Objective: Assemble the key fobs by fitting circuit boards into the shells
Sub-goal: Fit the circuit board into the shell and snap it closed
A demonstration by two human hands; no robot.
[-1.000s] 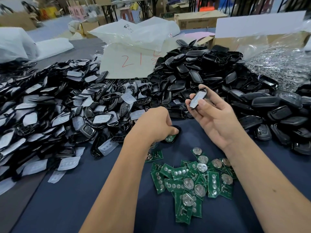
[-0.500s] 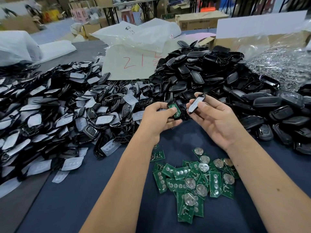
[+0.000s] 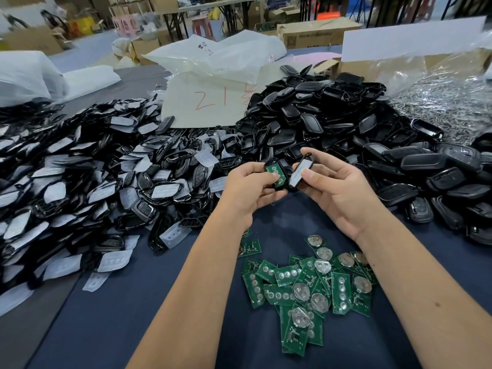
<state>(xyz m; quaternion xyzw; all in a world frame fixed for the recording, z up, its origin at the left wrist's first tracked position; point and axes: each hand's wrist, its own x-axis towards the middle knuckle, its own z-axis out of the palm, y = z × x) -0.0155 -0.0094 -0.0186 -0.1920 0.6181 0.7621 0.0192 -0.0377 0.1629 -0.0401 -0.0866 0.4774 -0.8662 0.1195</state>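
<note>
We hold both hands up together above the dark blue tabletop (image 3: pixel 111 315), just in front of the heaps of black parts. Our left hand (image 3: pixel 246 190) grips a black shell half (image 3: pixel 269 166) with a green circuit board (image 3: pixel 275 174) lying in it, board side turned up toward us; the thumb presses on the board's face and the other fingers curl underneath. Our right hand (image 3: pixel 338 187) pinches a second shell half (image 3: pixel 299 173), tilted on edge so that its pale inner pad faces the left hand; the thumb lies on its near edge and the fingers wrap behind its back. The two halves sit just beside each other, and we cannot tell whether their edges touch.

Below our wrists, a loose pile of green circuit boards (image 3: pixel 308 288) lies on the tabletop, many with round silver coin cells showing. To the left spreads a wide heap of shell frames with pale rubber button pads (image 3: pixel 80 182). Behind our hands and off to the right rises a heap of plain black shell backs (image 3: pixel 332 121). Between the two heaps, farther back, stands a pale sheet marked with red numerals (image 3: pixel 207 102), with clear plastic bags (image 3: pixel 221 57) over its top. A bag of shiny metal pieces (image 3: pixel 447 102) lies at the far right.
</note>
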